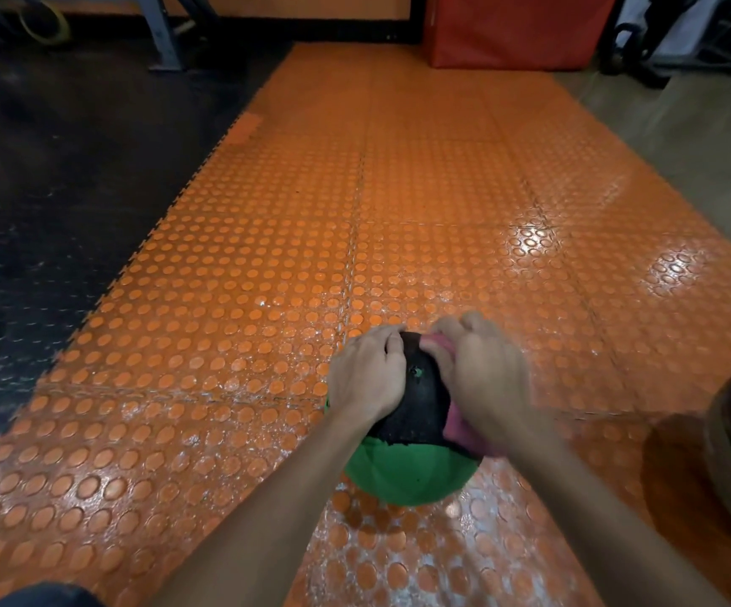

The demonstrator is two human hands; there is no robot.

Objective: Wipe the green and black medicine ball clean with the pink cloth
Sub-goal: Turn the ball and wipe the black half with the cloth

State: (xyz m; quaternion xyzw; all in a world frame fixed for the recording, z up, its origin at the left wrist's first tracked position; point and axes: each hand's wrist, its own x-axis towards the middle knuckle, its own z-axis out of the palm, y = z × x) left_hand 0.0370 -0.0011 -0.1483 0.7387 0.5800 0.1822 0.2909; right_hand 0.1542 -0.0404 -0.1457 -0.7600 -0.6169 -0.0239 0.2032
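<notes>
On ball (411,473): hands (365,374), pink cloth (457,429).

Ball (407,470): one. Cloth (457,427): one. Hands (365,378) (482,374): two.

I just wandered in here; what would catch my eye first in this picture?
The orange studded floor mat fills most of the view, shiny with glare on the right. Low in the middle, the left hand holds a green and black medicine ball, and the right hand presses a pink cloth against its right side. A red padded block stands at the far end.
</notes>
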